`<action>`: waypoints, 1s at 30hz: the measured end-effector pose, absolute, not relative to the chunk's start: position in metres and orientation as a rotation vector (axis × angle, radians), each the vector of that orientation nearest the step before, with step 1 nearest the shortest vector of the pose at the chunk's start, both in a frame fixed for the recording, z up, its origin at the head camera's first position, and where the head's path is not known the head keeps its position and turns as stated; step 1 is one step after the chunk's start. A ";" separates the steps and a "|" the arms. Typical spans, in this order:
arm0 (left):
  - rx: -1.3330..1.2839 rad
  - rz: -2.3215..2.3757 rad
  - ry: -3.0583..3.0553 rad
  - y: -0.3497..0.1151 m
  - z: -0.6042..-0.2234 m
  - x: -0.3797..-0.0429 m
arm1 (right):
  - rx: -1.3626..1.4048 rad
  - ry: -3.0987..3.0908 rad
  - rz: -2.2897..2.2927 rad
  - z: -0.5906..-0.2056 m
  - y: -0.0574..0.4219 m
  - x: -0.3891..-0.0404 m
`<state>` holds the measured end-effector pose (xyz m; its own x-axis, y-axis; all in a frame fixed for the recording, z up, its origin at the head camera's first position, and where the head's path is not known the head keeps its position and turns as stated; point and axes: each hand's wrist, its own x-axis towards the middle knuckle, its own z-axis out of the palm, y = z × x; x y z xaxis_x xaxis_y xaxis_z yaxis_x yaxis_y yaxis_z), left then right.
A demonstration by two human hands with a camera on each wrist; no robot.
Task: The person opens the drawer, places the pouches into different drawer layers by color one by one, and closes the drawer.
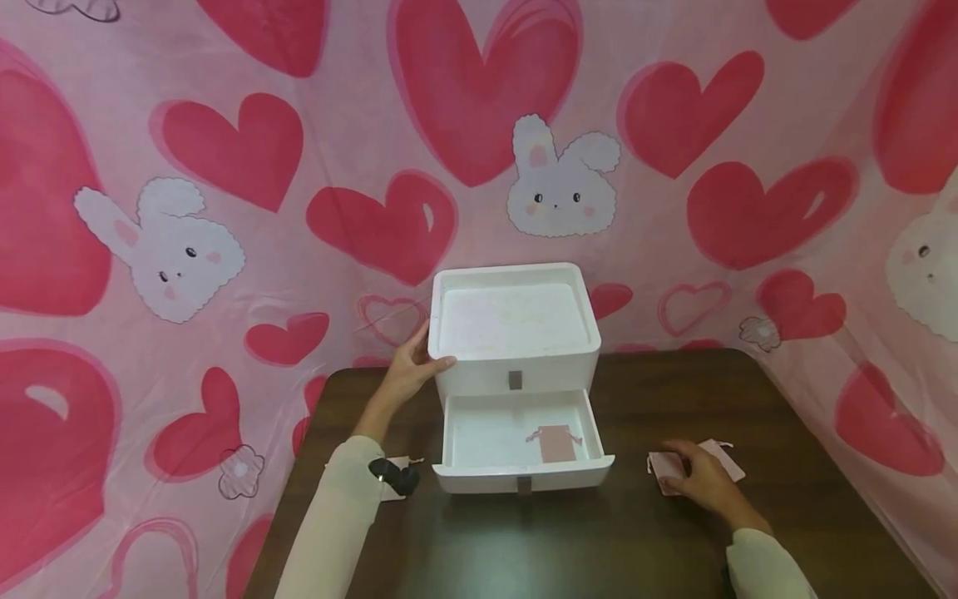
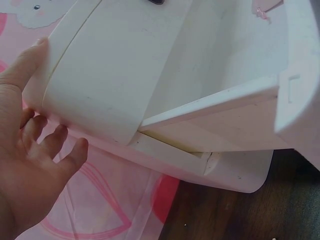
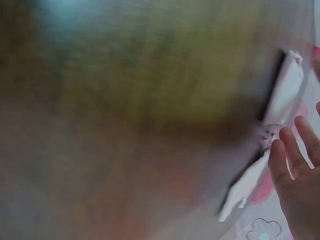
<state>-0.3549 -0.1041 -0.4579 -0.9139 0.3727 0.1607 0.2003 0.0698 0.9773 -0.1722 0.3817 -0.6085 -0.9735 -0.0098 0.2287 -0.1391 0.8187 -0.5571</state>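
A white two-drawer box [image 1: 516, 373] stands on the table with its lower drawer [image 1: 479, 441] pulled out. Inside that drawer lies a pink drawstring pouch [image 1: 556, 444]. My left hand [image 1: 407, 370] rests at the box's upper left corner, thumb along the top edge; the left wrist view shows its fingers loosely bent beside the wall. On the right, my right hand [image 1: 703, 478] hovers close over a pink pouch [image 1: 664, 472], fingers spread and loosely bent. Another pink pouch [image 1: 722, 460] lies just behind that hand. Both pouches also appear in the right wrist view, beyond the fingertips.
Partly hidden by the left wrist, a pale pouch [image 1: 397, 481] lies on the table left of the drawer. The dark wooden table [image 1: 554, 549] backs onto a pink cloth [image 1: 359, 125] with hearts and rabbits. The upper drawer [image 1: 479, 378] is closed.
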 end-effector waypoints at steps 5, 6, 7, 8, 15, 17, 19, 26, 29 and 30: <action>0.585 1.964 2.208 -0.104 -0.458 -0.356 | 0.108 -2.774 0.811 -0.617 0.380 -0.169; 0.587 1.966 2.208 -0.104 -0.458 -0.356 | 0.114 -2.775 0.802 -0.618 0.381 -0.169; 0.592 1.970 2.205 -0.104 -0.458 -0.356 | 0.119 -2.777 0.792 -0.619 0.380 -0.169; 0.596 1.976 2.202 -0.104 -0.458 -0.355 | 0.122 -2.777 0.789 -0.620 0.380 -0.169; 0.643 1.991 2.209 -0.103 -0.458 -0.354 | 0.098 -2.785 0.798 -0.625 0.380 -0.168; 0.659 1.995 2.212 -0.103 -0.458 -0.353 | 0.105 -2.785 0.809 -0.625 0.380 -0.168; 0.667 2.006 2.204 -0.103 -0.458 -0.353 | 0.115 -2.779 0.805 -0.625 0.380 -0.169; 0.663 2.008 2.202 -0.103 -0.458 -0.353 | 0.196 -2.685 0.809 -0.630 0.383 -0.169; 0.665 1.996 2.214 -0.103 -0.458 -0.353 | 0.220 -2.634 0.821 -0.633 0.383 -0.168; 0.664 1.993 2.218 -0.103 -0.459 -0.353 | 0.226 -2.616 0.820 -0.634 0.383 -0.168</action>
